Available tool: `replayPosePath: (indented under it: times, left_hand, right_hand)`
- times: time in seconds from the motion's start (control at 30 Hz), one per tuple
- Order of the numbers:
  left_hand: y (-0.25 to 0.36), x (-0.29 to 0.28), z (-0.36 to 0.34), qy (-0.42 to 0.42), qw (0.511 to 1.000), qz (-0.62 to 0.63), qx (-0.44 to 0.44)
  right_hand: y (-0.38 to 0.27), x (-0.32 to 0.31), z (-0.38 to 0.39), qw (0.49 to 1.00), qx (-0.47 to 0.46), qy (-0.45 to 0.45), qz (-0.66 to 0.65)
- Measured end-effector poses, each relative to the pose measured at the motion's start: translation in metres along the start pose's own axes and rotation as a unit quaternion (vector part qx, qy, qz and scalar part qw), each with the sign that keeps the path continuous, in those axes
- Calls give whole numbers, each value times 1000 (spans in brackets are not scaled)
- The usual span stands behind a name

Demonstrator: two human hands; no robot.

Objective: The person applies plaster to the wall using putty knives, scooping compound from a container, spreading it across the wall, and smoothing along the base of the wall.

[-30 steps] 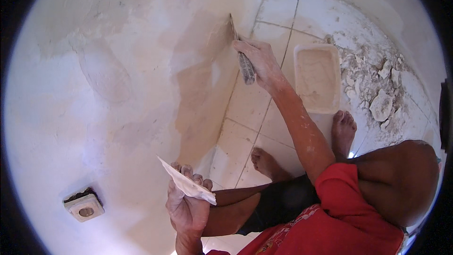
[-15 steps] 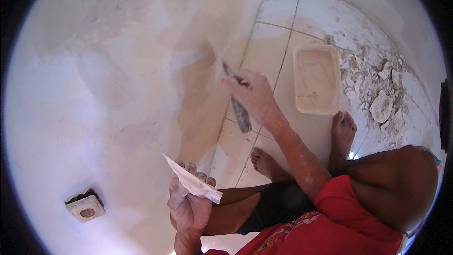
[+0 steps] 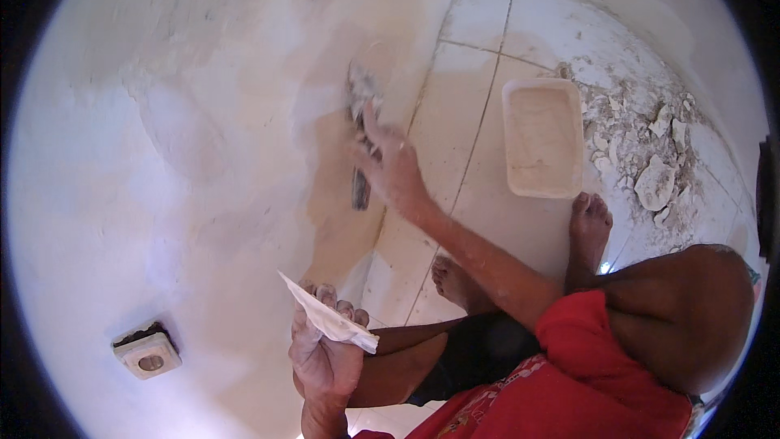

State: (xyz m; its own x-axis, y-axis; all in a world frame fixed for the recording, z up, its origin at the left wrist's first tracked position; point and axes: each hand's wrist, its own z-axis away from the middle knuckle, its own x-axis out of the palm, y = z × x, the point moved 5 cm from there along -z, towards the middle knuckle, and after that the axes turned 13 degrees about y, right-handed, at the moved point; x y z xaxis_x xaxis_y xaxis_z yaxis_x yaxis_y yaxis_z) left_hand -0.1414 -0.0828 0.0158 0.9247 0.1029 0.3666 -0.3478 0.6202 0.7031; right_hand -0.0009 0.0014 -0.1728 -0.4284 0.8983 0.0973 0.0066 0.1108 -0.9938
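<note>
Held in my right hand (image 3: 392,167) is a putty knife with a dark handle (image 3: 361,193), motion-blurred, its white-smeared blade (image 3: 364,85) at or just off the patched wall (image 3: 203,228), left of the floor edge. I cannot tell whether the blade touches. My left hand (image 3: 323,366), low in the picture, grips a thin flat piece coated in white paste (image 3: 329,317), tilted, with fingertips showing behind it.
A rectangular plastic tub of beige paste (image 3: 510,138) rests on the tiled floor (image 3: 463,73), beside broken plaster rubble (image 3: 656,183). My bare feet (image 3: 591,228) are below it. A socket (image 3: 150,362) sits in the wall at lower left, with a dark gap along its top.
My right hand and the putty knife have swung left across to the wall patch, and the blade now shows its flat face. My left hand has barely moved.
</note>
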Motion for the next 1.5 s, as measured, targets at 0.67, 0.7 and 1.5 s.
replayPosePath:
  times: [0.67,0.7,1.5]
  left_hand:
    - [3,-12,3,-15,998,-49,23]
    - [4,-13,3,-10,998,-55,26]
    - [10,-17,5,35,997,-56,44]
  right_hand:
    - [-38,-28,-30,979,183,-78,-47]
    - [-47,-30,-16,988,123,-91,-27]
    - [-46,-34,26,989,118,-83,-36]
